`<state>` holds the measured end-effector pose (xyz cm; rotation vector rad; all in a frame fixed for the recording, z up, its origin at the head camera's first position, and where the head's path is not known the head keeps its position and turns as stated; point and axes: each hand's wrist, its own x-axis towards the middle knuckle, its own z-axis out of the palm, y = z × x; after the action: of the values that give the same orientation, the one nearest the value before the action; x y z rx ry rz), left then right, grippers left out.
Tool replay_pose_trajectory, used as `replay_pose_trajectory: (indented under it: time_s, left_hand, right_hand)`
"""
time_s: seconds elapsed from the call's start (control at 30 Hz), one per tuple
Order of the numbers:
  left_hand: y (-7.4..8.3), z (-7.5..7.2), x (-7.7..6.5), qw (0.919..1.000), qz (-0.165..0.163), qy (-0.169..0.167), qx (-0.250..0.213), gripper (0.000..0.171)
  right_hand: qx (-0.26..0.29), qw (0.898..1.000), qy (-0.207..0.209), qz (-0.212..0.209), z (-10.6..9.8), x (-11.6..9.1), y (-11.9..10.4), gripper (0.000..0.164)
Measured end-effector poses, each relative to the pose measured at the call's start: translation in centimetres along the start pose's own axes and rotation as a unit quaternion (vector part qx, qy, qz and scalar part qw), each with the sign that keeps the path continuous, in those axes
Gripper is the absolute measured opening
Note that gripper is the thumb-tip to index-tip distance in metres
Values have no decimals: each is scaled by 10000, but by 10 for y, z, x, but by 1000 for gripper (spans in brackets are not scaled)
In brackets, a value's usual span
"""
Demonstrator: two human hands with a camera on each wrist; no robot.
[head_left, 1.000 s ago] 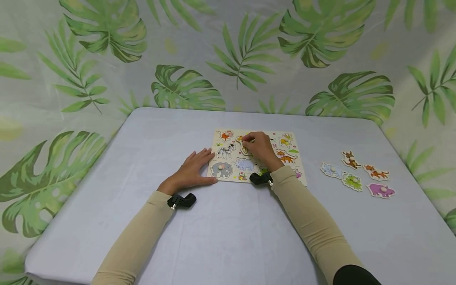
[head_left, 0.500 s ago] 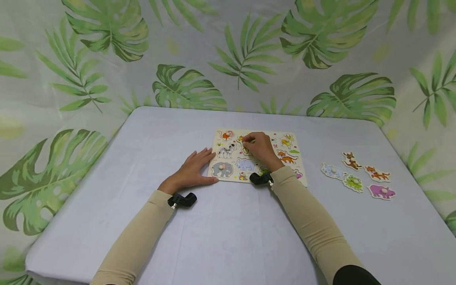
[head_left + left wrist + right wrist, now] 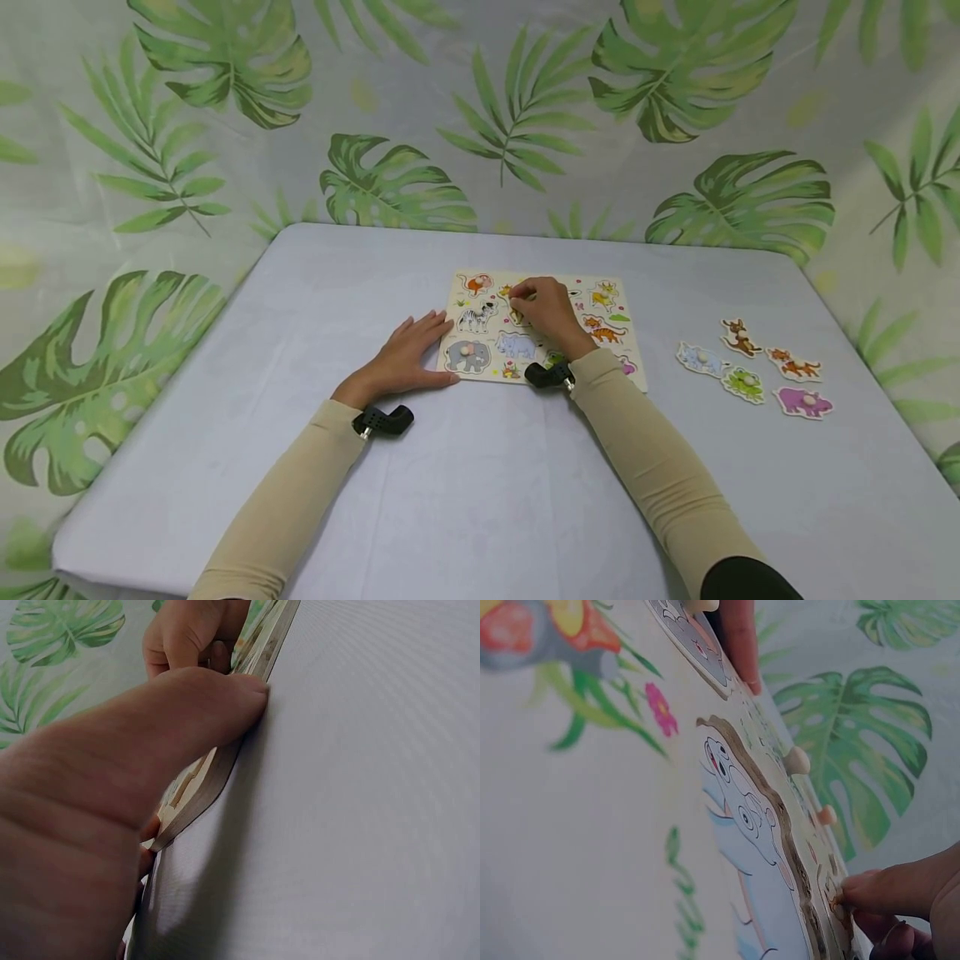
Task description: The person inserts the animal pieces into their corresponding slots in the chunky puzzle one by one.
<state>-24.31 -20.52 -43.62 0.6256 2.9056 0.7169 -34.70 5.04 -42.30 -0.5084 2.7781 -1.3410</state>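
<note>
A wooden animal peg puzzle board [image 3: 491, 279] lies on the table. My right hand [image 3: 551, 312] is over its upper middle, thumb and fingertips pinching a yellow giraffe puzzle piece [image 3: 517, 317] at its slot; the fingers hide most of it. In the right wrist view the right hand [image 3: 907, 900] pinches low at the board's surface. My left hand [image 3: 408, 354] lies with spread fingers at the board's left edge, and its thumb [image 3: 217, 701] rests along the front edge. The elephant piece [image 3: 467, 357] and zebra piece [image 3: 476, 318] sit in the board. A blue animal slot [image 3: 515, 346] shows its printed picture.
Right of the board lie several loose pieces: a kangaroo [image 3: 738, 337], a blue animal [image 3: 700, 360], a green frog [image 3: 742, 383], a tiger [image 3: 795, 365] and a purple hippo [image 3: 802, 402]. The white-covered table [image 3: 465, 492] ends at a leaf-print backdrop [image 3: 517, 108].
</note>
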Motion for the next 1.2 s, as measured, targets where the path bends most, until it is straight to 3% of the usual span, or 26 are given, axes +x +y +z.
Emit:
replay_pose_trajectory:
  time_s: [0.67, 1.2]
  left_hand:
    - [2, -1, -1, 10000, 44, 4, -68, 95]
    - [1, -1, 0, 10000, 24, -24, -54, 95]
  right_hand:
    - [19, 9999, 68, 108, 0, 0, -1, 16]
    - [85, 9999, 79, 36, -21, -6, -7, 24]
